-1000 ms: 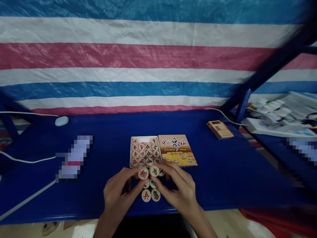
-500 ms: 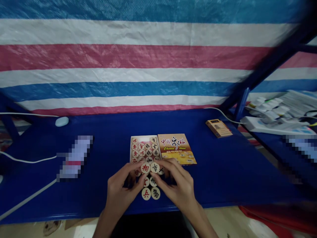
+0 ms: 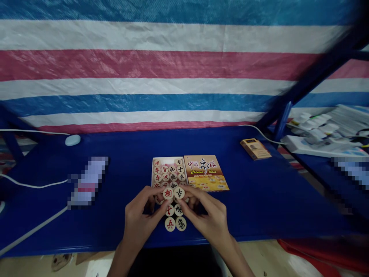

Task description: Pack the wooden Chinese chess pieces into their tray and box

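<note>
Between thumb and fingers, my left hand pinches a round Chinese chess piece with a red character. My right hand grips a similar piece with a black character, side by side with the red one. Both are held over the near edge of an open white box, where several red and black pieces lie in rows. Closer to me, pairs of pieces sit on the blue surface, among them a red one and a black one. My hands hide part of the box.
The printed Chinese chess lid lies right of the box. Further right is a small brown carton. A pixelated phone-like object and white cables are at left. A power strip stands at the far right.
Both held pieces have turned in my fingers, so the red character now stands nearly upright and the black one is straighter. The hands have barely shifted.
</note>
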{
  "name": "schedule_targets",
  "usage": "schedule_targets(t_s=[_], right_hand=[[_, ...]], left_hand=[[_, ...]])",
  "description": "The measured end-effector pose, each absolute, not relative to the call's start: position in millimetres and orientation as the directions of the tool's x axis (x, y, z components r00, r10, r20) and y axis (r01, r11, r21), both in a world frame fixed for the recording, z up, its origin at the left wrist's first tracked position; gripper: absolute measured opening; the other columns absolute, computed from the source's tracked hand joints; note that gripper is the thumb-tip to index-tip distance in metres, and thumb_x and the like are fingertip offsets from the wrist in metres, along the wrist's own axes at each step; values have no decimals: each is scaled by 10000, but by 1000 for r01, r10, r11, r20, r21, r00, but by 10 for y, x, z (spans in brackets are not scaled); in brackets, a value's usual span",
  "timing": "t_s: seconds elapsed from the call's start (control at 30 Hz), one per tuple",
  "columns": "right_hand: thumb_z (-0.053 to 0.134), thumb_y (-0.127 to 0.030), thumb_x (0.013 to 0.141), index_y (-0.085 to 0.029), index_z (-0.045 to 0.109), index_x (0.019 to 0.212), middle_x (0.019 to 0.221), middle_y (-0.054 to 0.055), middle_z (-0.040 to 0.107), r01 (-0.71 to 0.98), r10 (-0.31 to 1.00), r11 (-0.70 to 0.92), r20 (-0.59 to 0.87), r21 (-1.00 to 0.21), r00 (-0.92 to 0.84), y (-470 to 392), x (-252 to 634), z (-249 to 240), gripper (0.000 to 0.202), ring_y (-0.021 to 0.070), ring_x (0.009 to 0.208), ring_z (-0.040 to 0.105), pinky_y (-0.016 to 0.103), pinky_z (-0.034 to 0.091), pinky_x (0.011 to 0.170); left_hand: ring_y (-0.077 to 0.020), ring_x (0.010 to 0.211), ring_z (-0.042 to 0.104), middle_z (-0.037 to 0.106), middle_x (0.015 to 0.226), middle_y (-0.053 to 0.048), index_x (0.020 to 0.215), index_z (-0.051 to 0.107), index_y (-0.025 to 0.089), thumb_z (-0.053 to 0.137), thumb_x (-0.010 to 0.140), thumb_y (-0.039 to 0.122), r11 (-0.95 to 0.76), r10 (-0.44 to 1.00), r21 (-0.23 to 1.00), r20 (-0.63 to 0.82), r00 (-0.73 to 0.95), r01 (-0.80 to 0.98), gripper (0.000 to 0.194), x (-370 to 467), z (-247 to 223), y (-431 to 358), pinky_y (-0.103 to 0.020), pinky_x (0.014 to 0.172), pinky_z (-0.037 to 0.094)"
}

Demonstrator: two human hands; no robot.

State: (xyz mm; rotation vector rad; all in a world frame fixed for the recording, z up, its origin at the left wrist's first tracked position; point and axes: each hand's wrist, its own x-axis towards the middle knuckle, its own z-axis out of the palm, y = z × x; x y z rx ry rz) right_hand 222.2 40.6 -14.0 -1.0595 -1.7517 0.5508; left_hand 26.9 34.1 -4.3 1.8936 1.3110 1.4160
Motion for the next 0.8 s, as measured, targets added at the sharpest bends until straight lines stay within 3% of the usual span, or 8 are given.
schedule_targets(t_s=[0.37,0.8], right_hand=[[678,-179,897,-251,639,1227,764,-22,655,446,829,548,530,-708,-177,415,2236,-100,339,101,561,556,264,537,570],[685,-199,891,-284,658,1212,890,-3,721,492,827,554,513,-672,-231,415,2241,-49,332,134,692,639,293,565,659]], left_hand=[[-67,592,524,637,851,15,1172,669,237,712,882,142,-457,879,781,470,81,426,308,178,-58,313,-198,539,470],[-71,579,526,643,870,6,1146,683,247,711,888,181,-427,892,781,448,68,456,268,149,-57,297,-199,504,461]])
